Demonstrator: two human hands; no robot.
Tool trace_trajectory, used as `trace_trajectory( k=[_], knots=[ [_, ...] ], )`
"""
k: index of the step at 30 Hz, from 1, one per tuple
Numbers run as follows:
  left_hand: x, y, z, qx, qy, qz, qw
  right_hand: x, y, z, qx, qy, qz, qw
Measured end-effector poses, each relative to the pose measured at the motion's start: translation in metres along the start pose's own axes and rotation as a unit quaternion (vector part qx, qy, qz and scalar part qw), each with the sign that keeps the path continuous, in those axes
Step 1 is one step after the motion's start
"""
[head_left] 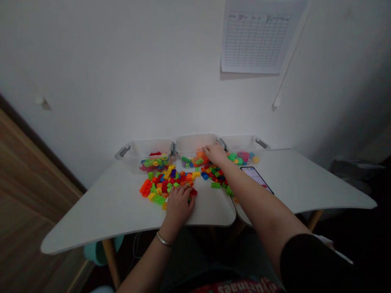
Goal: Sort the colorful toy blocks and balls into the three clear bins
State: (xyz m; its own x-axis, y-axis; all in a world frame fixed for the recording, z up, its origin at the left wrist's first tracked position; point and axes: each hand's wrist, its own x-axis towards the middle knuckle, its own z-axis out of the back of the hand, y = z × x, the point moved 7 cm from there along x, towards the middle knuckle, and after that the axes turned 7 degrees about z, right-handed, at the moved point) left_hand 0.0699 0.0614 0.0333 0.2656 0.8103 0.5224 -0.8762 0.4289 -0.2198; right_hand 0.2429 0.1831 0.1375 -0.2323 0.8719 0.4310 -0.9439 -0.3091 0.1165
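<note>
Toy bricks [165, 184], a bright heap of them, sit on the left part of the white table [106, 207]! Here's the left hand [180, 200], down on the heap's near right edge, fingers bent, a red brick [194, 191] beside them; any grip, I can't make out. And the right hand [216, 154] is over at the middle box [195, 140], fingers curled narrow by orange pieces [200, 155]; a hold there, impossible to say! Left box [149, 144] and right box [241, 142] flank it, and a phone [255, 177] lies right of the forearm.
</note>
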Motion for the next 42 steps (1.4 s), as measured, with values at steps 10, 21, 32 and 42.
trace_trajectory(
  k=[10, 21, 32, 42],
  knots=[
    [-0.001, -0.001, 0.001, -0.004, -0.006, 0.002, 1.000, -0.055, 0.013, 0.009, 0.194, -0.212, 0.022, 0.958],
    [0.000, -0.001, 0.001, -0.007, -0.006, 0.001, 1.000, -0.131, 0.035, -0.059, -0.022, -0.109, 0.008, 0.994],
    [0.001, -0.003, 0.003, 0.003, 0.002, 0.004, 1.000, -0.125, 0.033, -0.066, -0.019, -0.078, 0.033, 0.996],
    [0.000, -0.001, 0.002, -0.005, 0.002, 0.002, 1.000, -0.126, 0.030, -0.060, -0.022, -0.110, 0.018, 0.994]
  ],
)
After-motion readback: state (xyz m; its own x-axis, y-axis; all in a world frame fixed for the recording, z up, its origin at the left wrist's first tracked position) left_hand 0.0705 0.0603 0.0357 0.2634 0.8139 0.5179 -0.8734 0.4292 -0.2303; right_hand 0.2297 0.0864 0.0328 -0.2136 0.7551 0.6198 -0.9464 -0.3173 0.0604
